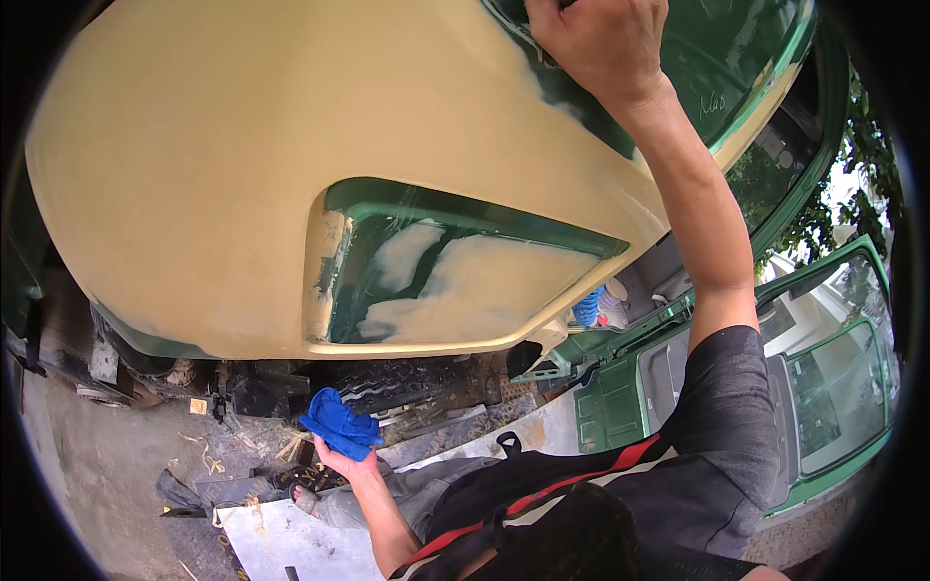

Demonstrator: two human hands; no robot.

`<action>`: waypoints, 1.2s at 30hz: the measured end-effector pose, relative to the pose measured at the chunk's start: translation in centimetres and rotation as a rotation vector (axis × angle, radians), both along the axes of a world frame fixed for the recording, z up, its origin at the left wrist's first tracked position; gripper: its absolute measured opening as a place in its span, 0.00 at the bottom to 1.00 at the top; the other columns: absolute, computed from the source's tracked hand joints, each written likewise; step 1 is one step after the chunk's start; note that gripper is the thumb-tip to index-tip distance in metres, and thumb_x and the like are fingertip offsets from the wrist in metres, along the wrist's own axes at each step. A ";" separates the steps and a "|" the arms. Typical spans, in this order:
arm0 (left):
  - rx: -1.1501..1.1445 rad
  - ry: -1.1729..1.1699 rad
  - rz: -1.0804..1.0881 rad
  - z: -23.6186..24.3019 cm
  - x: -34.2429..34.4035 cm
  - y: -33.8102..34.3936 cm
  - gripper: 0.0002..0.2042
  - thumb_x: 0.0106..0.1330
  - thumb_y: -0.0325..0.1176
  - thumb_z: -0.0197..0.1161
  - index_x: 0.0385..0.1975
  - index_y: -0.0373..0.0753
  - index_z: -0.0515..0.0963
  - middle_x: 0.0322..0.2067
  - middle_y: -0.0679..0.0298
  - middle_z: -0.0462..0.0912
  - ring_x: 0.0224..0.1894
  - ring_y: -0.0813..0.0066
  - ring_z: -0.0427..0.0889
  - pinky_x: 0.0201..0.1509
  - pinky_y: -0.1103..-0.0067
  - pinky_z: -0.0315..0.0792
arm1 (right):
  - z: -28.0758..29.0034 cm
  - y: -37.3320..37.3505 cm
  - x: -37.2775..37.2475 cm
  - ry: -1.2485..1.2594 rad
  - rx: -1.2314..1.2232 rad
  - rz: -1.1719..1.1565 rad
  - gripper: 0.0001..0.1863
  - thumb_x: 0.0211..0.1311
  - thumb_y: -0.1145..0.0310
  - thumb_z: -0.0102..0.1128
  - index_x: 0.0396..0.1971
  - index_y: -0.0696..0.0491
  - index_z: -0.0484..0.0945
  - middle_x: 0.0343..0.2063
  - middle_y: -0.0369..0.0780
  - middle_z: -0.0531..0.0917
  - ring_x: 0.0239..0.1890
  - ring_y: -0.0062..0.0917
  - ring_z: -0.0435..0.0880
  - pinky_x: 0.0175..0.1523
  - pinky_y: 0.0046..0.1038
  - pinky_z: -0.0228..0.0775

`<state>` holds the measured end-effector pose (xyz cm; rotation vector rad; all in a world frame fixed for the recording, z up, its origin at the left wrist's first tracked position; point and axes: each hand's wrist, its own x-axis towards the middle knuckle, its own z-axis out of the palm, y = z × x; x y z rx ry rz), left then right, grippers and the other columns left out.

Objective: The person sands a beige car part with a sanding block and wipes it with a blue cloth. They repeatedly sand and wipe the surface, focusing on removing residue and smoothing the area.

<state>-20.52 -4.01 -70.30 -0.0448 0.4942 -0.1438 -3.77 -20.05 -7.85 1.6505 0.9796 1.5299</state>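
Note:
A bunched blue cloth point(341, 424) rests in my left hand point(351, 465), held low in front of the vehicle, apart from its body. My right hand point(605, 44) reaches up to the green part at the upper edge of the view. Its fingers are curled, and the frame edge cuts off whatever is in them. Between my hands spreads a large curved vehicle panel point(291, 116), mostly beige over green. A recessed section point(494, 276) in it shows bare green with smeared pale beige patches.
An open green vehicle door point(615, 402) stands at the right. Below the panel lie dark scraps point(262, 486) and strips on a concrete floor point(97, 465). A pale sheet point(281, 542) lies near my feet. A blue coiled item point(587, 308) shows inside the doorway.

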 end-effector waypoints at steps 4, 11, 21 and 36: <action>0.023 0.005 0.037 0.0 -0.7 0.8 0.25 0.71 0.50 0.53 0.62 0.42 0.76 0.55 0.60 0.83 0.52 0.60 0.83 0.53 0.60 0.79 | -0.8 -3.0 -2.1 0.012 0.089 -0.060 0.15 0.48 0.73 0.73 0.24 0.60 0.72 0.56 0.55 0.78 0.55 0.51 0.76 0.61 0.44 0.68; 0.016 0.173 0.126 -5.8 -1.5 0.6 0.25 0.70 0.53 0.53 0.60 0.45 0.78 0.56 0.62 0.83 0.54 0.60 0.83 0.59 0.57 0.77 | -1.1 -3.0 -2.7 0.034 0.132 -0.111 0.15 0.51 0.73 0.74 0.25 0.60 0.72 0.56 0.56 0.78 0.54 0.50 0.77 0.60 0.43 0.69; 0.049 0.248 0.116 -5.2 -1.8 1.3 0.24 0.73 0.50 0.49 0.60 0.43 0.79 0.58 0.63 0.83 0.56 0.60 0.83 0.63 0.59 0.74 | -1.1 -3.6 -3.5 0.127 0.167 -0.184 0.16 0.51 0.71 0.74 0.26 0.59 0.72 0.61 0.58 0.74 0.59 0.50 0.74 0.64 0.44 0.65; 0.020 0.265 0.114 -5.9 -2.5 1.4 0.22 0.72 0.49 0.52 0.58 0.43 0.80 0.54 0.63 0.85 0.54 0.62 0.84 0.61 0.60 0.75 | -0.9 -0.5 -1.3 0.073 0.018 -0.070 0.14 0.52 0.76 0.72 0.23 0.61 0.71 0.62 0.59 0.73 0.60 0.53 0.74 0.63 0.44 0.66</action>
